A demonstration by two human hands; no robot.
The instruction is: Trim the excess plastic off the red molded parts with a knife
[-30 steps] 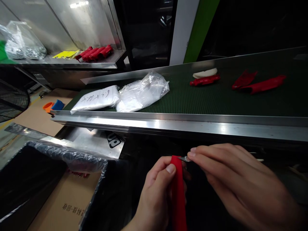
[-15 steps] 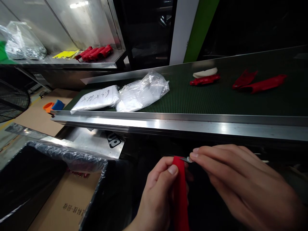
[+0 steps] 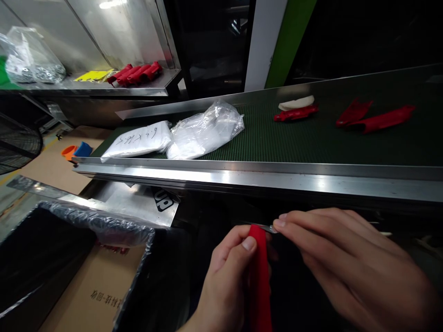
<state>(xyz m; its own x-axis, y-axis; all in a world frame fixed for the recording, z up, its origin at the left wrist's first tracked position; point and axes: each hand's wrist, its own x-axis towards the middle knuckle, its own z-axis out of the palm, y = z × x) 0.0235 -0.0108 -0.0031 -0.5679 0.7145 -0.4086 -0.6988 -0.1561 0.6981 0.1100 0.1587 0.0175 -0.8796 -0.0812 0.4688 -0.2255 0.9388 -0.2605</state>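
Observation:
My left hand (image 3: 230, 272) is closed around a long, flat red piece (image 3: 260, 276), with the thumb pressed on its face near the top end. The lower part of the piece runs out of view at the bottom. My right hand (image 3: 346, 253) pinches a small knife (image 3: 270, 228) with a thin metal blade. Its blade lies against the top end of the red piece, and its tip passes behind it. Most of the knife's handle is hidden by my right fingers.
Beyond my hands runs a green conveyor belt (image 3: 261, 138) with a metal edge (image 3: 242, 177). On it lie white plastic bags (image 3: 204, 133), a red part with a white piece (image 3: 296, 113), and more red parts (image 3: 384, 121). A black-lined box (image 3: 148, 258) stands lower left; red parts (image 3: 136, 74) rest on a shelf.
Both hands stay almost in place. The knife blade has shifted slightly at the top end of the red piece, and the view has tilted a little.

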